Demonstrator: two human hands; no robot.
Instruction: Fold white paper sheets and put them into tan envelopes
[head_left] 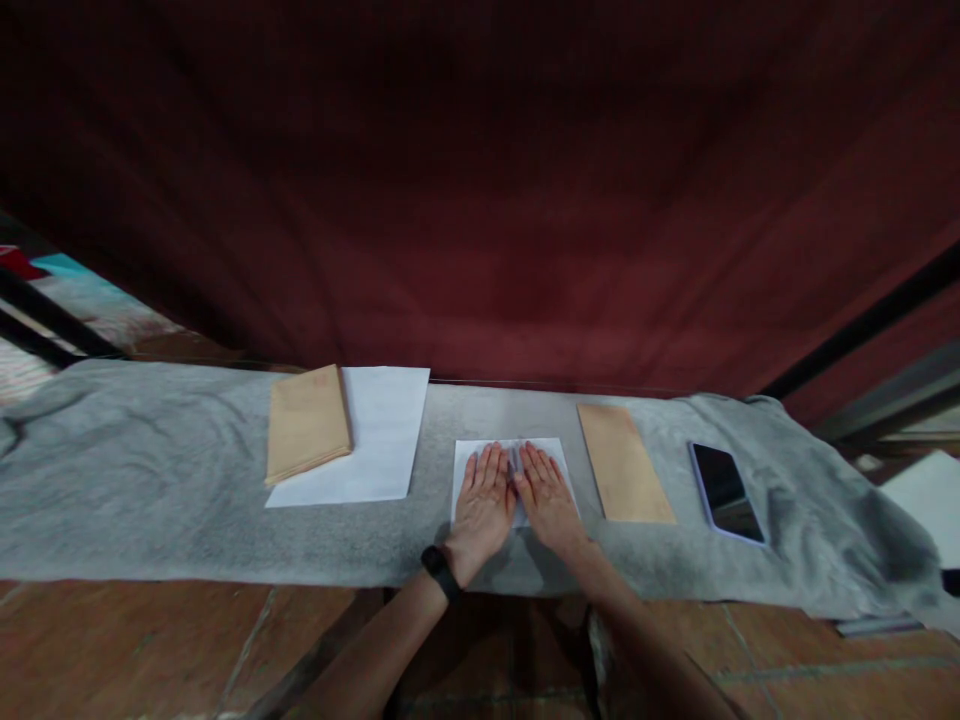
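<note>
Both my hands lie flat, side by side, on a folded white sheet of paper (pixel 465 455) in the middle of a grey cloth. My left hand (pixel 484 505), with a black band on its wrist, has its fingers stretched out and pressing the paper. Beside it, my right hand (pixel 547 495) also rests palm down with fingers extended, touching the left. Neither hand grips anything. A single brown envelope (pixel 624 462) lies just to the right of the paper.
A grey cloth (pixel 150 480) covers a long table. On the left lies a stack of brown envelopes (pixel 307 422) overlapping white sheets (pixel 379 435). A dark phone (pixel 725 491) rests at the right. A dark red curtain (pixel 480 200) hangs behind.
</note>
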